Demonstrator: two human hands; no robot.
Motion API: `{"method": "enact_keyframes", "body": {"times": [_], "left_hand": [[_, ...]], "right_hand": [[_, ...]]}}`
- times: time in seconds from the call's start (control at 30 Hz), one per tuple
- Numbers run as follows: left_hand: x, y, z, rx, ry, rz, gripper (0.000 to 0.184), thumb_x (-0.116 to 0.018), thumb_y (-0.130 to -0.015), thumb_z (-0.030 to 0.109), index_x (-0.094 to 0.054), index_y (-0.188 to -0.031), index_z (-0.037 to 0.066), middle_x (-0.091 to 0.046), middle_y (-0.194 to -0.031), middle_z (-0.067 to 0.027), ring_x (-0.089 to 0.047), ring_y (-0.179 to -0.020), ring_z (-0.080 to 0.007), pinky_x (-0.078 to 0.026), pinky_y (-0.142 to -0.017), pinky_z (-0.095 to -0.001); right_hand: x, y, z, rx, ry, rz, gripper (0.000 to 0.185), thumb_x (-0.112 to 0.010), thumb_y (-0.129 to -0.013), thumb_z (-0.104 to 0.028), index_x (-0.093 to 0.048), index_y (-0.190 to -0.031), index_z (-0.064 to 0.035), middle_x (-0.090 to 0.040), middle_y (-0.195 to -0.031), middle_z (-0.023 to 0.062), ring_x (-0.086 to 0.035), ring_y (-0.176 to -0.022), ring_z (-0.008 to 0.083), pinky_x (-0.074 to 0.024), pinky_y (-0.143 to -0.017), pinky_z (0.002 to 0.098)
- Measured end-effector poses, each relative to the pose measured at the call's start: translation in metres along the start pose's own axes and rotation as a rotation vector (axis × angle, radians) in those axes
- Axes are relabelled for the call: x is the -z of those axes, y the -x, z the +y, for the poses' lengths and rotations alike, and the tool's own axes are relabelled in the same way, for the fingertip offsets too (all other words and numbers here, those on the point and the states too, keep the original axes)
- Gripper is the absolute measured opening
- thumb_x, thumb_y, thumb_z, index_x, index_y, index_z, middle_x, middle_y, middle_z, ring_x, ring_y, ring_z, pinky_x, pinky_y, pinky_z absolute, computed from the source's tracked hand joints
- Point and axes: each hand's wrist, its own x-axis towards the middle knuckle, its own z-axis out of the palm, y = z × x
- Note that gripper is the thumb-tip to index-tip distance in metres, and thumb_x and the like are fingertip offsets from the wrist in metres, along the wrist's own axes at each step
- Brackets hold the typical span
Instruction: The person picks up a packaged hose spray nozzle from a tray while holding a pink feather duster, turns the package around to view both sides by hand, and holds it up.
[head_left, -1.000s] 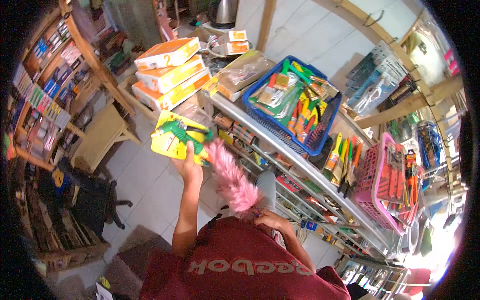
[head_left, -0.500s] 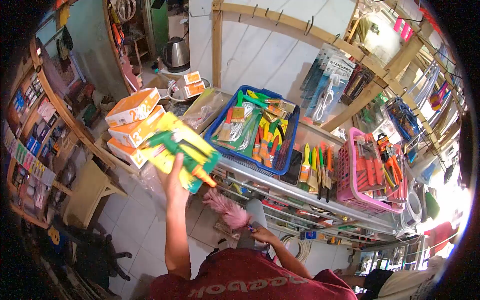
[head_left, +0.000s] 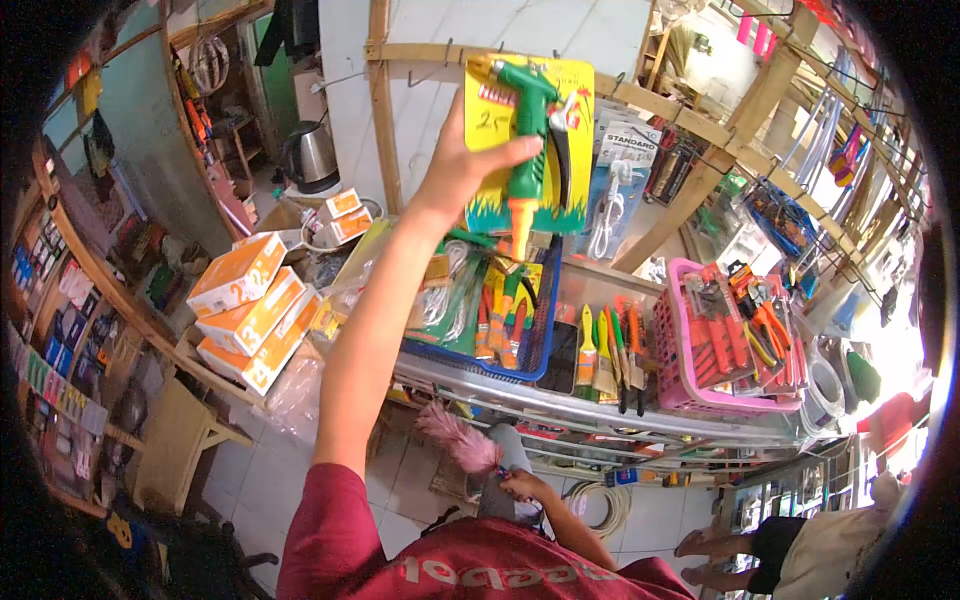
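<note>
My left hand (head_left: 462, 165) is raised high and closed on a hose spray nozzle (head_left: 530, 140), green with a black trigger and an orange end, mounted on a yellow card. The card is upright in front of the wooden rail with hooks (head_left: 500, 57), above the blue basket (head_left: 548, 330). Whether it touches the rail I cannot tell. Low beside the counter, my right hand (head_left: 524, 486) grips the handle of a pink feather duster (head_left: 460, 440), its plumes pointing left. Paintbrushes and a similar nozzle card (head_left: 520, 285) lie in the basket.
Orange-and-white boxes (head_left: 245, 320) are stacked left of the basket. To its right stand upright paintbrushes (head_left: 587, 350) and a pink basket (head_left: 680, 350) of packaged tools. A metal kettle (head_left: 312, 158) sits at the back. Another person (head_left: 825, 555) is at the lower right.
My left hand has lifted the spray nozzle card up and right, from over the boxes to the hook rail, turning it upright. My right hand keeps the feather duster low.
</note>
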Motion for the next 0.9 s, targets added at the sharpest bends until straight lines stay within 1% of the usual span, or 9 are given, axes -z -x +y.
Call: {"method": "enact_keyframes", "body": {"times": [0.07, 0.13, 0.23, 0.33, 0.43, 0.53, 0.63, 0.83, 0.9], "left_hand": [[0.007, -0.031, -0.013, -0.054, 0.008, -0.066, 0.06, -0.072, -0.071, 0.01, -0.039, -0.121, 0.006, -0.057, -0.107, -0.0069, -0.056, -0.099, -0.0165, -0.045, -0.089, -0.0312], [0.006, -0.045, -0.016, -0.074, 0.006, -0.107, 0.06, -0.072, -0.071, 0.01, -0.039, -0.12, 0.006, -0.057, -0.106, -0.0066, -0.055, -0.098, -0.0164, -0.045, -0.088, -0.0311], [0.002, -0.054, -0.014, -0.05, 0.021, -0.128, 0.058, -0.072, -0.071, 0.01, -0.039, -0.12, 0.007, -0.057, -0.104, -0.0058, -0.056, -0.097, -0.0159, -0.046, -0.086, -0.0305], [0.0, -0.056, -0.018, -0.003, 0.08, -0.119, 0.052, -0.07, -0.073, 0.01, -0.043, -0.116, 0.006, -0.057, -0.102, -0.0045, -0.057, -0.092, -0.0139, -0.049, -0.079, -0.0281], [0.006, -0.054, -0.023, 0.085, 0.062, -0.115, 0.046, -0.07, -0.073, 0.01, -0.047, -0.113, 0.005, -0.058, -0.1, -0.004, -0.058, -0.089, -0.0129, -0.05, -0.075, -0.027], [0.012, -0.051, -0.028, 0.095, 0.07, -0.11, 0.042, -0.07, -0.074, 0.012, -0.05, -0.11, 0.004, -0.058, -0.097, -0.0036, -0.058, -0.087, -0.0126, -0.05, -0.075, -0.0265], [0.01, -0.049, -0.029, 0.078, 0.08, -0.099, 0.041, -0.07, -0.074, 0.012, -0.051, -0.11, 0.004, -0.059, -0.097, -0.0037, -0.058, -0.087, -0.0125, -0.05, -0.074, -0.0264], [0.007, -0.047, -0.028, 0.086, 0.077, -0.096, 0.04, -0.069, -0.074, 0.01, -0.051, -0.109, 0.002, -0.059, -0.098, -0.0043, -0.059, -0.087, -0.0128, -0.049, -0.075, -0.0264], [0.009, -0.047, -0.031, 0.09, 0.08, -0.098, 0.04, -0.069, -0.074, 0.011, -0.051, -0.109, 0.002, -0.059, -0.098, -0.0044, -0.059, -0.086, -0.0129, -0.049, -0.075, -0.0264]], "right_hand": [[0.005, -0.007, 0.014, 0.013, -0.008, 0.013, 0.023, -0.061, -0.075, -0.025, -0.049, -0.064, -0.0085, -0.042, -0.05, -0.0002, -0.037, -0.036, 0.0097, -0.0278, -0.032, 0.027], [0.004, 0.003, 0.002, -0.138, -0.087, 0.112, 0.024, -0.06, -0.075, -0.025, -0.049, -0.063, -0.0087, -0.04, -0.049, -0.0009, -0.035, -0.036, 0.0092, -0.026, -0.032, 0.0272], [0.007, 0.001, 0.006, -0.23, -0.191, 0.086, 0.024, -0.059, -0.076, -0.026, -0.049, -0.062, -0.009, -0.039, -0.048, -0.0011, -0.034, -0.036, 0.0092, -0.0246, -0.033, 0.0275], [0.011, 0.009, -0.005, -0.039, -0.113, -0.001, 0.028, -0.058, -0.078, -0.027, -0.047, -0.058, -0.0105, -0.037, -0.046, -0.0017, -0.032, -0.036, 0.0092, -0.0238, -0.034, 0.0277], [0.012, 0.01, -0.01, -0.245, -0.238, 0.031, 0.031, -0.057, -0.079, -0.027, -0.045, -0.055, -0.0119, -0.037, -0.046, -0.0023, -0.032, -0.036, 0.0088, -0.0233, -0.034, 0.0278], [0.008, -0.004, 0.015, -0.305, -0.311, 0.06, 0.033, -0.057, -0.078, -0.027, -0.043, -0.053, -0.0135, -0.036, -0.045, -0.0025, -0.031, -0.035, 0.0087, -0.0228, -0.034, 0.0278], [0.01, 0.012, -0.01, -0.296, -0.397, 0.031, 0.031, -0.057, -0.078, -0.026, -0.043, -0.053, -0.0144, -0.036, -0.044, -0.0024, -0.032, -0.035, 0.0084, -0.0225, -0.034, 0.027], [0.011, 0.017, -0.007, -0.196, -0.254, 0.056, 0.028, -0.057, -0.077, -0.024, -0.044, -0.055, -0.0146, -0.037, -0.044, -0.003, -0.033, -0.034, 0.0072, -0.0223, -0.033, 0.0256], [0.014, 0.011, 0.004, -0.149, -0.269, -0.033, 0.028, -0.058, -0.077, -0.025, -0.044, -0.055, -0.0143, -0.039, -0.045, -0.0029, -0.034, -0.035, 0.0074, -0.0228, -0.033, 0.0258]]}}
